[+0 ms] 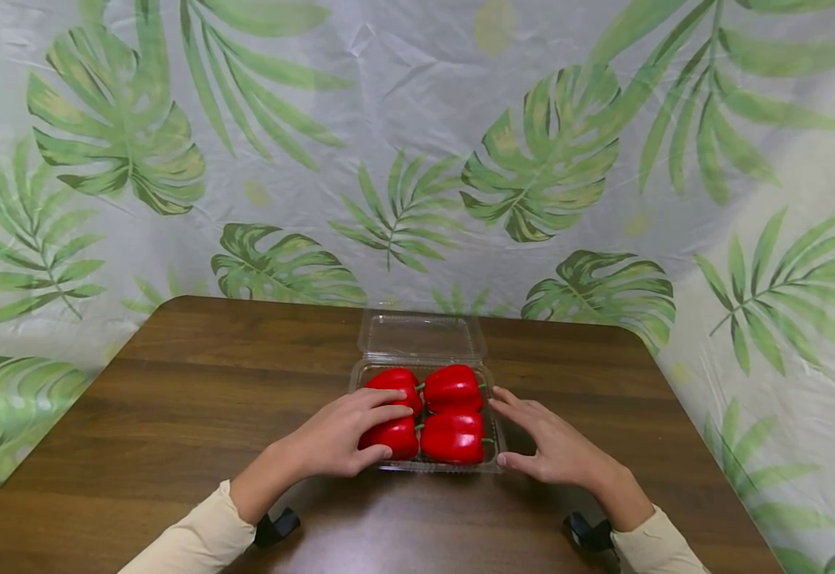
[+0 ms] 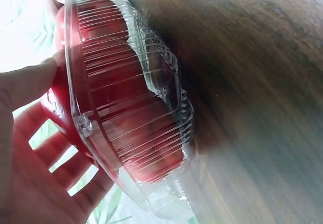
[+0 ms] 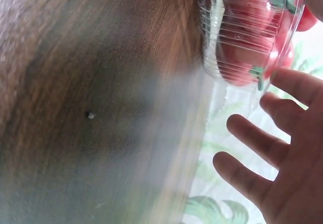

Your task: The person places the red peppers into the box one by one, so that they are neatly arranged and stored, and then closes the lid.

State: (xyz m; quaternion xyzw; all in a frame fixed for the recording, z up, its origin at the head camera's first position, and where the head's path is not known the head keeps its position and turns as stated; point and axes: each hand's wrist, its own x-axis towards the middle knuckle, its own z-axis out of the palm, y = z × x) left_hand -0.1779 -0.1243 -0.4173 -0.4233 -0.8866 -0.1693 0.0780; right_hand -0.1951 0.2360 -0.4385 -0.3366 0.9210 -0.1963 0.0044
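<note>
Red peppers (image 1: 453, 437), four, glossy, green-stemmed; set two by two in a clear plastic container (image 1: 440, 469) on a brown wooden table (image 1: 209, 399). Lid (image 1: 420, 336) hinged at the far side, swung back from the base.
Left hand (image 1: 338, 434): fingers extended and spread, laid over the two left-hand peppers, thumb at the nearer one; unclenched, no grasp.
Right hand (image 1: 557, 446): fingers parted and slightly bent, thumb apart, at the container's right edge; released, grasping nothing; whether its fingertips touch the rim, cannot tell.
Backdrop (image 1: 417, 96): pale cloth, green leaf print.
</note>
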